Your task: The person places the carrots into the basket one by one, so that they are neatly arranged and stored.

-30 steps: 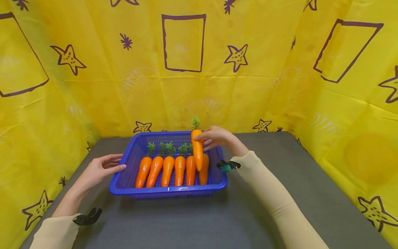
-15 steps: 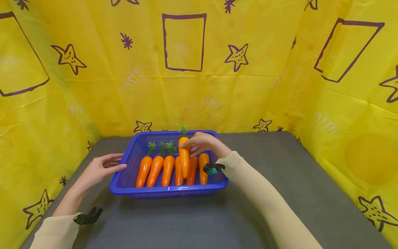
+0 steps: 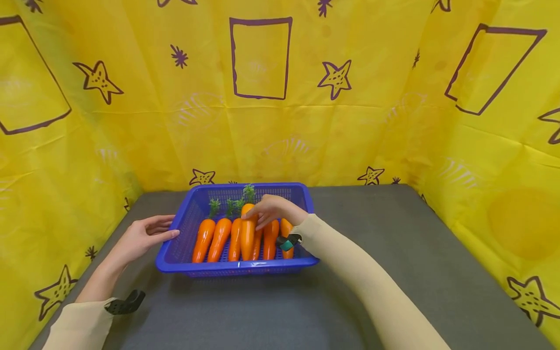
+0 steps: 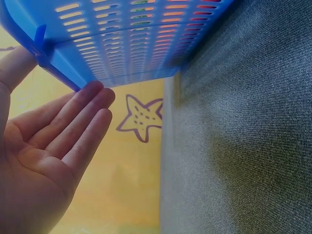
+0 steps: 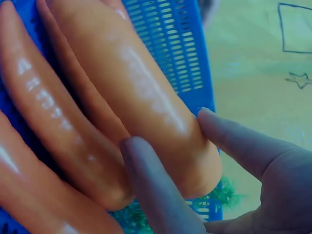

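Note:
A blue slotted basket (image 3: 280,263) holds several orange carrots (image 3: 219,239) with green tops, lying side by side in a row. Between thumb and fingers, my right hand (image 3: 277,209) pinches one carrot (image 3: 247,238) near its top, just above the row. In the right wrist view this carrot (image 5: 126,83) lies across its neighbours, its thick end between the fingertips. At the basket's left side, my left hand (image 3: 142,238) touches the rim with thumb and fingertips. The left wrist view shows that hand (image 4: 53,141) with its fingers straight against the basket's outside (image 4: 112,44).
A dark grey cloth-covered table (image 3: 245,311) lies under the basket. Yellow curtains (image 3: 280,141) with purple starfish and frame drawings enclose the back and both sides. Dark straps (image 3: 127,302) sit at both wrists.
My right hand has carried the carrot leftward and lower, from the basket's right side to over the middle of the row. The left hand has stayed at the rim.

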Tool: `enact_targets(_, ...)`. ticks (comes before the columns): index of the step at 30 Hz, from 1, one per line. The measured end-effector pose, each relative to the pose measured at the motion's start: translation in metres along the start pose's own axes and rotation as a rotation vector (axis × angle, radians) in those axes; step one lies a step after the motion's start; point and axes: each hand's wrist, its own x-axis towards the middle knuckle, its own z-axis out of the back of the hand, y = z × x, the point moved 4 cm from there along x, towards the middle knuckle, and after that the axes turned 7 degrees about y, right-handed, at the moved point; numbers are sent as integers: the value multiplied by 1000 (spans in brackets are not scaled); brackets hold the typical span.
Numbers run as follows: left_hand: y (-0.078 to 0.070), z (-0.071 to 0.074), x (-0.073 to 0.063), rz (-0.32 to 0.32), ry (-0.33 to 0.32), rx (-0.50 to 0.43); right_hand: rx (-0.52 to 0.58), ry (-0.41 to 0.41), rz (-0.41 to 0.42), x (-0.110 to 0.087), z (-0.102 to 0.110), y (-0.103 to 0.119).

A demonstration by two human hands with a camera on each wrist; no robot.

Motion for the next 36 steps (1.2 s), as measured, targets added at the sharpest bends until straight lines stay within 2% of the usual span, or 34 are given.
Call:
enact_targets(3, 0, 0, 1, -2, -2, -1, -37, 6, 0, 3, -3, -1)
enact_targets(11, 0, 0, 3, 1, 0, -3, -9, 22, -27, 6, -8, -2)
enact_targets(21, 1, 0, 1, 15, 3, 4, -170, 33, -72, 1, -3, -5)
enact_targets(24, 1, 0, 1, 14, 3, 1, -196, 21, -58, -5, 1, -4)
enact_targets(27, 0, 0, 1, 12, 2, 0, -177, -8, -32, -10, 10, -2)
enact_targets(31, 0, 0, 1, 7, -1, 1, -151, -37, 1, -20, 24, 0)
enact_targets(36, 0, 0, -1, 5, -1, 9, -186, -74, 37, -37, 44, 3)
